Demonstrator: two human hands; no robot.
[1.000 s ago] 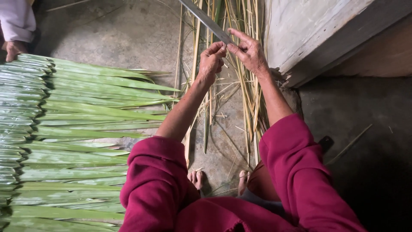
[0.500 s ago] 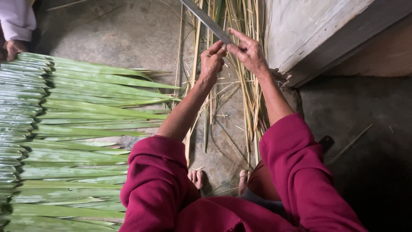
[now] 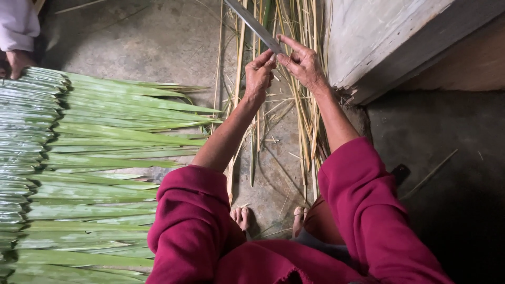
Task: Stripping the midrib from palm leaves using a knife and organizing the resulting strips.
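View from the head camera, looking down at a seated person in magenta sleeves. The left hand (image 3: 259, 73) and the right hand (image 3: 302, 64) meet at the lower end of a long, flat grey-green leaf strip (image 3: 252, 23), which runs up and to the left out of the picture; both hands pinch it between thumb and fingertips, the grips narrow and closed on the strip, the two pinches almost touching. Beneath the hands lies a loose scatter of pale dry midribs (image 3: 302, 121) on the concrete floor (image 3: 152, 42); to the left, well apart, lies a sewn panel of green palm leaves (image 3: 94, 158) laid side by side; another person's hand (image 3: 18, 60) rests at its far corner. A grey wooden beam (image 3: 379, 47) stands just beside the right hand; bare toes (image 3: 241, 216) show below. Judged from the paired pinch, the step in hand is the splitting or stripping of the strip at its end; the next move would call for a steady pull apart while both pinches hold firm, lest the strip tear crookedly.
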